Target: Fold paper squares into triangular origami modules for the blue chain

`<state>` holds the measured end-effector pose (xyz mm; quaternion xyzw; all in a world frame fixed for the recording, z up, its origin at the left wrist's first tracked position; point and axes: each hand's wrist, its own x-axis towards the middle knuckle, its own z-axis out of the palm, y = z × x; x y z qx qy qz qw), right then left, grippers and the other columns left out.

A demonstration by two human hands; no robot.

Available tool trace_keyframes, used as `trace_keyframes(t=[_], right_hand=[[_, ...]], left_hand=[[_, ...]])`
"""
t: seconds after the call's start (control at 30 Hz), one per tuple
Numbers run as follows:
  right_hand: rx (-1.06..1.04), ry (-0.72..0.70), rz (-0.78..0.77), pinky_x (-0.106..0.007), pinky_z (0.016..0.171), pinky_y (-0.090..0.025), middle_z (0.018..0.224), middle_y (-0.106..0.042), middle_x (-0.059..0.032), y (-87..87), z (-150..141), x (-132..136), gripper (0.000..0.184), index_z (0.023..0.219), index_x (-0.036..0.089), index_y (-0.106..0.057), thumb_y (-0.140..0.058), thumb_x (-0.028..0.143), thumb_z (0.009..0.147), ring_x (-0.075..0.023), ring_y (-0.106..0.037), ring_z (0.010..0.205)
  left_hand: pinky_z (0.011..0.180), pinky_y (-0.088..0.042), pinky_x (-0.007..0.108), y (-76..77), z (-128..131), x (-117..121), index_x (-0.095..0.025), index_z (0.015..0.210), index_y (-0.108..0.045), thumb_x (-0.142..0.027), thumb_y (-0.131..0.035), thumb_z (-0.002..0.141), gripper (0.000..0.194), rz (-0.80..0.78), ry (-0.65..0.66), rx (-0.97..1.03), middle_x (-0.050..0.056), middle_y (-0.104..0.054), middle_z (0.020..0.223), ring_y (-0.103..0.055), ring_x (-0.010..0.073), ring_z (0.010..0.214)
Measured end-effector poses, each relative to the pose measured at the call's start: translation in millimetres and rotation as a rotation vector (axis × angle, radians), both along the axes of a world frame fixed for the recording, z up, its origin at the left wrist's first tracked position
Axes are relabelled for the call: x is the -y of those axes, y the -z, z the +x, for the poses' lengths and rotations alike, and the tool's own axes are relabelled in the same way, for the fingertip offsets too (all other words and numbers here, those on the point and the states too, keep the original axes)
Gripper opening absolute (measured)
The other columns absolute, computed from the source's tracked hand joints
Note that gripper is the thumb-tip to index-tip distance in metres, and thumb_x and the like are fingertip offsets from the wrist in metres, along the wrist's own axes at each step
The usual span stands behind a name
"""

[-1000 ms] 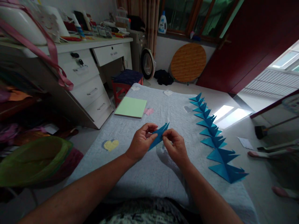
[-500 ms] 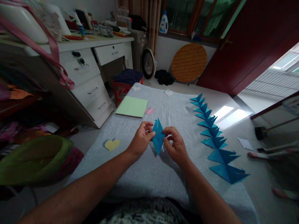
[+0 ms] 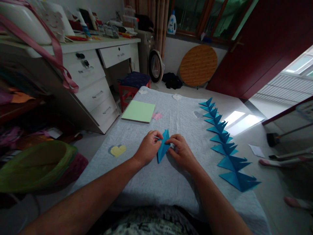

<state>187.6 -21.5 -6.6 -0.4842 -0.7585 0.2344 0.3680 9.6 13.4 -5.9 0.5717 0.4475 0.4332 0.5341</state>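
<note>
A blue folded paper piece (image 3: 163, 149), a narrow diamond with a split upper point, is between my hands above the cloth-covered table. My left hand (image 3: 149, 147) pinches its left edge near the top, thumb and fingers curled. On the opposite edge, my right hand (image 3: 181, 150) grips with its fingertips, index finger over the paper's front. The paper tilts, its lower tip pointing down and left. Several blue origami cranes (image 3: 230, 163) stand in a row along the table's right side. A stack of pale green square paper (image 3: 138, 111) lies toward the back left.
The table wears a light cloth (image 3: 144, 189) with heart patches. A green-lined bin (image 3: 36, 166) stands at the left, below a white desk (image 3: 90, 88). A stool (image 3: 134, 81) touches the back left area. A person's feet (image 3: 271, 162) show on the right.
The blue paper has turned from upright to a slant, its lower tip swinging left and its face angled away. My right fingers have shifted slightly inward over its edge.
</note>
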Motion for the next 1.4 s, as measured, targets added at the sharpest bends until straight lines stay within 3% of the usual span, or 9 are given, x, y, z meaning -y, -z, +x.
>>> trace_keyframes(t=[0.1, 0.3, 0.53, 0.67, 0.83, 1.0, 1.13, 1.23, 1.4], right_hand=[[0.094, 0.024, 0.017, -0.046, 0.094, -0.046, 0.106, -0.057, -0.0078, 4.3, 0, 0, 0.03, 0.102, 0.026, -0.073, -0.066, 0.008, 0.08, -0.0254, -0.054, 0.104], [0.177, 0.073, 0.047, -0.046, 0.093, -0.046, 0.106, -0.059, -0.0087, 8.6, 1, -1, 0.021, 0.095, 0.025, -0.076, -0.068, 0.01, 0.084, -0.0258, -0.053, 0.103], [0.256, 0.066, 0.003, -0.04, 0.088, -0.045, 0.093, -0.064, -0.0072, 5.4, 2, -3, 0.015, 0.088, 0.019, -0.07, -0.062, 0.007, 0.085, -0.0229, -0.055, 0.092], [0.268, 0.074, 0.006, -0.037, 0.085, -0.043, 0.09, -0.064, -0.0067, 3.2, 2, -3, 0.014, 0.084, 0.018, -0.067, -0.06, 0.005, 0.084, -0.0222, -0.055, 0.089], [0.265, 0.075, 0.007, -0.036, 0.083, -0.042, 0.088, -0.063, -0.0064, 0.4, 1, -3, 0.014, 0.081, 0.018, -0.065, -0.057, 0.008, 0.087, -0.0213, -0.055, 0.086], [0.284, 0.085, -0.008, -0.035, 0.083, -0.04, 0.086, -0.063, -0.0065, -1.0, 0, -3, 0.015, 0.079, 0.018, -0.064, -0.056, 0.01, 0.088, -0.0208, -0.055, 0.085], [0.292, 0.085, -0.015, -0.035, 0.083, -0.04, 0.085, -0.062, -0.0061, -0.2, 0, -3, 0.016, 0.078, 0.018, -0.064, -0.055, 0.011, 0.089, -0.0205, -0.055, 0.085], [0.287, 0.091, -0.018, -0.035, 0.082, -0.04, 0.085, -0.062, -0.0061, 1.0, 0, -4, 0.017, 0.078, 0.018, -0.065, -0.054, 0.011, 0.09, -0.0206, -0.055, 0.084], [0.284, 0.11, -0.021, -0.035, 0.081, -0.04, 0.084, -0.061, -0.0056, 2.1, -1, -4, 0.015, 0.077, 0.019, -0.064, -0.057, 0.013, 0.089, -0.0207, -0.054, 0.083]], left_hand=[[0.067, -0.047, 0.027, -3.0, -2, 1, -0.019, 0.078, -0.064, -0.011, -0.059, 0.075, 0.01, 0.142, 0.067, -0.237, 0.0, -0.06, 0.079, -0.057, 0.015, 0.071], [0.091, -0.047, 0.04, 0.9, -7, -3, -0.019, 0.084, -0.069, -0.002, -0.049, 0.073, 0.029, 0.377, 0.153, -0.571, 0.006, -0.064, 0.09, -0.06, 0.0231, 0.093], [0.098, -0.045, 0.041, -1.7, -16, -6, -0.02, 0.101, -0.069, -0.007, -0.06, 0.068, 0.036, 0.418, 0.303, -0.777, 0.007, -0.063, 0.11, -0.056, 0.0261, 0.106], [0.101, -0.044, 0.04, -7.1, -20, -8, -0.02, 0.102, -0.068, -0.016, -0.067, 0.072, 0.03, 0.41, 0.349, -0.763, 0.007, -0.063, 0.113, -0.056, 0.0261, 0.109], [0.102, -0.044, 0.039, -7.8, -23, -12, -0.02, 0.094, -0.071, -0.017, -0.063, 0.079, 0.017, 0.365, 0.352, -0.663, 0.006, -0.065, 0.107, -0.059, 0.0238, 0.107], [0.103, -0.044, 0.037, -5.9, -26, -17, -0.019, 0.092, -0.072, -0.007, -0.057, 0.074, 0.027, 0.355, 0.373, -0.635, 0.005, -0.066, 0.105, -0.06, 0.0224, 0.107], [0.103, -0.045, 0.038, -6.3, -27, -18, -0.02, 0.094, -0.073, -0.014, -0.067, 0.073, 0.023, 0.363, 0.398, -0.635, 0.005, -0.066, 0.105, -0.061, 0.0234, 0.107], [0.1, -0.046, 0.038, -6.3, -27, -18, -0.02, 0.092, -0.073, -0.023, -0.073, 0.076, 0.016, 0.388, 0.386, -0.626, 0.005, -0.067, 0.103, -0.061, 0.0235, 0.105], [0.088, -0.049, 0.033, -5.2, -23, -17, -0.02, 0.083, -0.073, -0.024, -0.066, 0.087, 0.009, 0.388, 0.338, -0.626, 0.004, -0.066, 0.092, -0.063, 0.0201, 0.094]])
